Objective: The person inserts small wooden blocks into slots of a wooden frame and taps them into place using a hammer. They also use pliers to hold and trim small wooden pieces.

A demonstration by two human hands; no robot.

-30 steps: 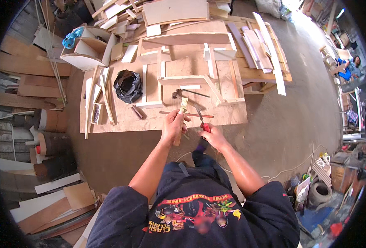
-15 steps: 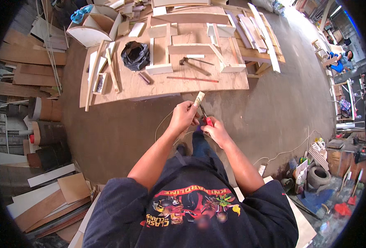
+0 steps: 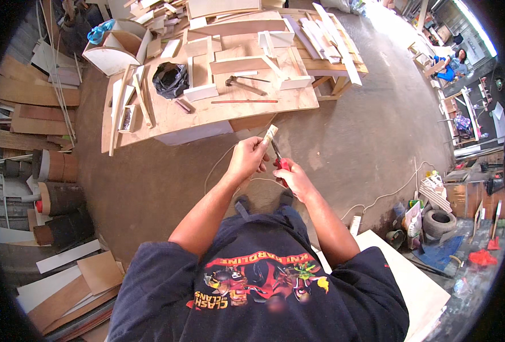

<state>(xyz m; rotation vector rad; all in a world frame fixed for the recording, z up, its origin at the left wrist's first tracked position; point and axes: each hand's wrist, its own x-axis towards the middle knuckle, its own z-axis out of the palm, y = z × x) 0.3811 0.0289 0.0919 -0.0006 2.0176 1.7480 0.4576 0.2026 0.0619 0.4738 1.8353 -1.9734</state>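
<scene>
In front of my body, over the floor, my left hand (image 3: 248,159) is closed round a short pale strip (image 3: 270,133) that sticks up past the thumb and looks like wood. My right hand (image 3: 295,181) grips a red-handled tool (image 3: 284,165) with a narrow metal end. That metal end points up toward the pale strip, close beside it; whether they touch I cannot tell. The tool's exact kind is not clear, since my fingers cover part of the handle. Both hands are a short way off the near edge of the workbench (image 3: 201,122).
On the workbench lie a wooden frame (image 3: 238,64), a hammer (image 3: 246,86), a red strip (image 3: 244,101) and a black plastic bag (image 3: 171,80). A cable (image 3: 372,219) crosses the floor. Boards (image 3: 70,296) are stacked at left. Another person (image 3: 452,67) sits far right.
The workbench has shifted up and left in view, and more floor shows before it. My feet now stand side by side. Both hands keep their hold, with the tool turned slightly.
</scene>
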